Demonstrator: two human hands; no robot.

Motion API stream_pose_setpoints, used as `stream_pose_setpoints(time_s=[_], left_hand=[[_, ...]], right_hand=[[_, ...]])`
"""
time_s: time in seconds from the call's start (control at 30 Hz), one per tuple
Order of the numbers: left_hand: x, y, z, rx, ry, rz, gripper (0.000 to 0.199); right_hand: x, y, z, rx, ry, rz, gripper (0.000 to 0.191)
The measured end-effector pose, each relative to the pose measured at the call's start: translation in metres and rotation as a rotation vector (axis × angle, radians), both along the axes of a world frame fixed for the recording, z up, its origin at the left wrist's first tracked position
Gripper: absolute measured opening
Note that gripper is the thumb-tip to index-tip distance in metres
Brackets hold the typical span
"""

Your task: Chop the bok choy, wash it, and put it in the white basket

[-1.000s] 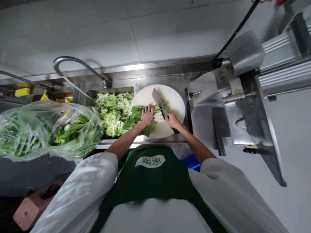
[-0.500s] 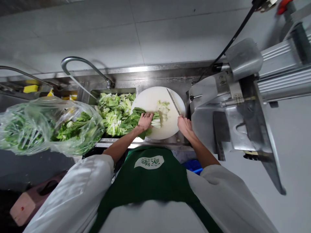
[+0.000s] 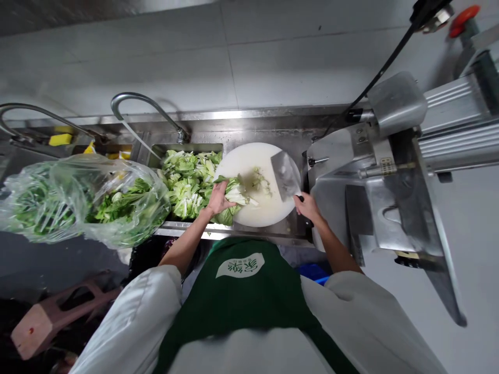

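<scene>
A slicing machine (image 3: 331, 195) and a vegetable-filled sink (image 3: 213, 147) were separated by the round cutting board (image 3: 259, 215). The leafy bunch (image 3: 236, 191), clasped by the left hand (image 3: 219, 200), had been shifted to its sinkward edge; the cleaver (image 3: 286, 175), gripped by the right hand (image 3: 309, 207), had been turned flatter.

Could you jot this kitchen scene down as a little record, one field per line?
Left hand: on a leafy bunch
Right hand: holding a cleaver, blade over the board's right side
Board: white, round, small scraps between bunch and cleaver
Sink: heaped with cut greens
Far left: clear plastic bag of greens
Far right: metal machine
</scene>
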State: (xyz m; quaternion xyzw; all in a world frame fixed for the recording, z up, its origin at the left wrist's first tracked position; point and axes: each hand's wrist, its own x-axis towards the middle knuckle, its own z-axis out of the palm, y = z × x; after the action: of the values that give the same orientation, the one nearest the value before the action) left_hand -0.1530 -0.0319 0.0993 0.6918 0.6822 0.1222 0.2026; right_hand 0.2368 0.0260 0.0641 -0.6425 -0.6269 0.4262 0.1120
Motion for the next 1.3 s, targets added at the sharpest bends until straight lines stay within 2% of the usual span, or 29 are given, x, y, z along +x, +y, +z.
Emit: stream_pose_setpoints(time_s=[0.07,0.17,0.3,0.4,0.47,0.5,0.6,0.7,0.73,0.8,0.9,0.97,1.13,1.3], left_hand=[[-0.012,-0.012,0.004,0.081,-0.115,0.140,0.099],[-0.031,-0.041,0.014,0.217,-0.290,0.312,0.094],[-0.061,-0.089,0.033,0.381,-0.327,0.510,0.084],[-0.082,-0.106,0.046,0.442,-0.240,0.547,0.083],[-0.086,-0.099,0.051,0.393,-0.161,0.448,0.086],[-0.083,-0.089,0.053,0.345,-0.108,0.352,0.089],[-0.054,-0.040,0.050,0.139,0.077,-0.117,0.090],[-0.012,0.012,0.035,-0.115,0.221,-0.605,0.081],[0.000,0.025,0.028,-0.190,0.261,-0.711,0.080],[0.016,0.043,0.014,-0.293,0.317,-0.824,0.085],[0.021,0.049,-0.002,-0.336,0.318,-0.827,0.096],[0.019,0.045,-0.008,-0.333,0.310,-0.800,0.098],[0.019,0.026,-0.009,-0.280,0.386,-0.689,0.086],[0.012,0.018,-0.006,-0.268,0.368,-0.573,0.082]], right_hand=[[0.018,0.001,-0.015,-0.053,0.192,-0.130,0.048],[0.026,0.003,-0.032,-0.084,0.309,-0.207,0.057],[0.016,0.021,-0.047,-0.125,0.383,-0.150,0.058],[0.010,0.034,-0.054,-0.151,0.421,-0.096,0.057],[0.009,0.038,-0.056,-0.161,0.418,-0.095,0.056],[0.009,0.038,-0.056,-0.163,0.417,-0.099,0.056],[0.010,0.037,-0.057,-0.162,0.405,-0.118,0.055],[0.009,0.036,-0.061,-0.138,0.358,-0.124,0.052],[0.009,0.036,-0.062,-0.129,0.342,-0.123,0.051],[0.009,0.034,-0.063,-0.115,0.323,-0.119,0.048],[0.008,0.032,-0.061,-0.098,0.303,-0.125,0.045],[0.007,0.031,-0.057,-0.092,0.286,-0.133,0.043],[0.005,0.031,-0.050,-0.096,0.276,-0.124,0.031],[0.007,0.032,-0.055,-0.081,0.260,-0.106,0.026]])
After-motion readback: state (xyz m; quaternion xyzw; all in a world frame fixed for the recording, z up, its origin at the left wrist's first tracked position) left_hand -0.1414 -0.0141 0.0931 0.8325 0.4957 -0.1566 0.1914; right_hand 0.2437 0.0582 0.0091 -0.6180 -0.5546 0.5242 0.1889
